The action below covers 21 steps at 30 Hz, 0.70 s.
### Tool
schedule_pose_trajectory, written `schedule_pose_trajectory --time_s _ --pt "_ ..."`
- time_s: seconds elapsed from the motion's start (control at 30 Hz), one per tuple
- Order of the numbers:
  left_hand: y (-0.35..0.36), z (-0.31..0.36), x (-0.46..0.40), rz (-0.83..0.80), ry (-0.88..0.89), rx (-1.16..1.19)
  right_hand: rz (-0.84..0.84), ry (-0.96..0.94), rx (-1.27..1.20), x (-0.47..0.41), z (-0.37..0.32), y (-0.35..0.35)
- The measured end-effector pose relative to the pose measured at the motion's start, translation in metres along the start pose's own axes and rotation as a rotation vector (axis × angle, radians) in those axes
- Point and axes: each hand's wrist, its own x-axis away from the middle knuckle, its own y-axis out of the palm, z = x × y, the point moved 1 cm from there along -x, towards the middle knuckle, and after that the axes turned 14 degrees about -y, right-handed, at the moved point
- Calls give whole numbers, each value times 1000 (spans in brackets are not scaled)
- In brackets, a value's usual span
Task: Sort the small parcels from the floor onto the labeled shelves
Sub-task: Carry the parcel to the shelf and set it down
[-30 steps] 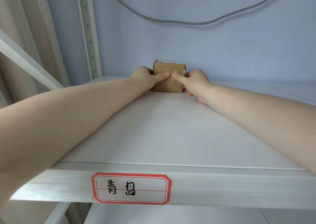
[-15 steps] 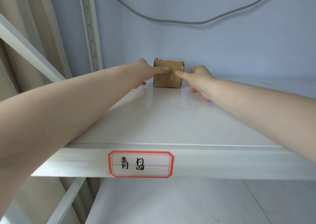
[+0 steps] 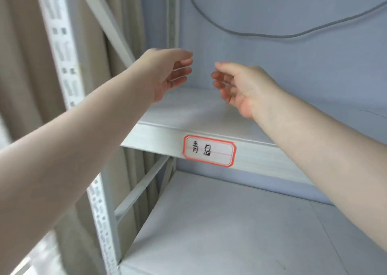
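My left hand and my right hand hover above the white upper shelf, palms facing each other, fingers spread, nothing in either. The shelf's front edge carries a red-bordered label with handwritten characters. The small brown cardboard parcel is not visible; the gap between my hands shows only the blue-grey wall.
A bare lower shelf lies beneath. A perforated metal upright and diagonal braces stand at the left, with a beige curtain behind. A grey cable sags along the back wall.
Both hands have let go of the parcel and pulled back toward the shelf's front, opening. The view has dropped and shifted left, and the parcel is out of sight.
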Motion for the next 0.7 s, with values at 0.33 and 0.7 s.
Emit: schedule_pose_trajectory --time_s 0.33,0.7 --pt "-100 -115 198 650 120 336 -612 210 -322 151 29 85" --pt "-139 -323 490 1402 -143 592 -1260 735 -158 444 152 154"
